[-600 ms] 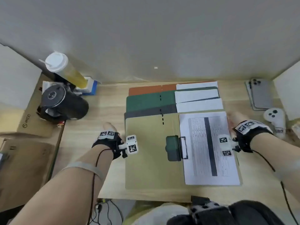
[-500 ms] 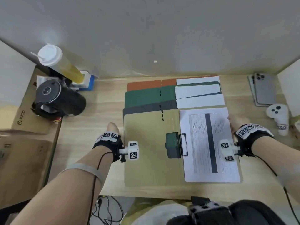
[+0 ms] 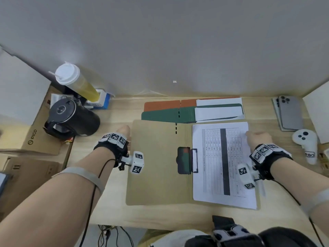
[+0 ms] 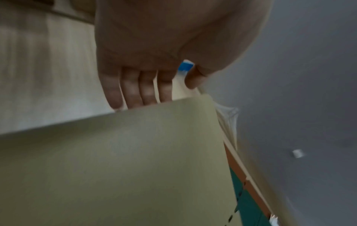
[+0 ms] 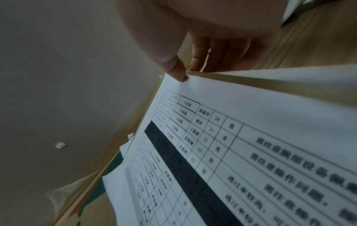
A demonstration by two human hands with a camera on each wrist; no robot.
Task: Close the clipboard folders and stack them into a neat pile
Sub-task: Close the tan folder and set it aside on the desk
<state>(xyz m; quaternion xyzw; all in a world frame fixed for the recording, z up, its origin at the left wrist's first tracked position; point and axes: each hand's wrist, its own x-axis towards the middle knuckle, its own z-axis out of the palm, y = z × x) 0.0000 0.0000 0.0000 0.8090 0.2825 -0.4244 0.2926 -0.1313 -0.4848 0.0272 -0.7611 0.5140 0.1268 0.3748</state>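
A tan clipboard folder (image 3: 156,166) lies open at the front of the desk. A printed sheet (image 3: 222,157) is on its right half and a dark clip (image 3: 184,160) sits at the fold. My left hand (image 3: 122,134) holds the folder's left edge near the far corner. In the left wrist view its fingers (image 4: 146,90) go under the tan cover (image 4: 135,160). My right hand (image 3: 258,138) pinches the right edge, with the thumb (image 5: 177,71) on the sheet's corner (image 5: 251,122) and the fingers beneath. Behind the tan folder lie an open green folder (image 3: 160,114) and an orange folder (image 3: 160,105), each with white paper.
At the back left stand a lidded cup of yellow drink (image 3: 74,81), a black round device (image 3: 71,118) and a small blue box (image 3: 103,100). A cardboard box (image 3: 32,136) sits at the left. Phones (image 3: 290,113) and a white controller (image 3: 306,141) lie at the right. The desk's front edge (image 3: 160,216) is near my body.
The tan folder has slid away from me with both hands on its edges. It now covers the grey folder that showed behind it before.
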